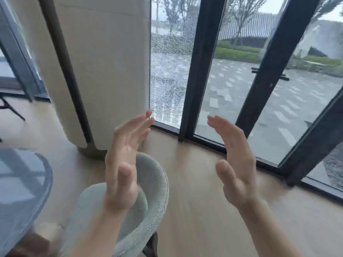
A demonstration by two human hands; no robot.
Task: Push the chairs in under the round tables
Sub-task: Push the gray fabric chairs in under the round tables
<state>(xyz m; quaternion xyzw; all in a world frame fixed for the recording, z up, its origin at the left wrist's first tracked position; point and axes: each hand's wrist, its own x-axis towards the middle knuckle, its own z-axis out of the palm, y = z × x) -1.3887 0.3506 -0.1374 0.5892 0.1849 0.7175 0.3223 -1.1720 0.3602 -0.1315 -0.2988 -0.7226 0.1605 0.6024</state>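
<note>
Pale wood floor runs out to tall dark-framed glass doors, with a cream pillar standing to the left of them and wet paving beyond.

We start at our hands. Our left hand and right hand are both raised in front of us, palms turned toward each other, fingers spread and loose, holding nothing and touching nothing. They stand well apart, with bare floor showing between them.

Below the left hand sits the chair, a rounded tub shape in grey-green nubbly fabric, its curved back toward the doors side and its seat opening toward the lower left. Our left hand is directly over it and clearly the nearer of the two; the right hand hangs off to the chair's right, over the floor.

Just left of the chair is the round table, a glossy grey top cut off by the frame edge. We judge the chair is near the table, though whether its seat is already tucked under we cannot tell. So the push would run leftward and toward us, from the chair's curved back toward the tabletop.

We can read no brand, label or writing anywhere.
</note>
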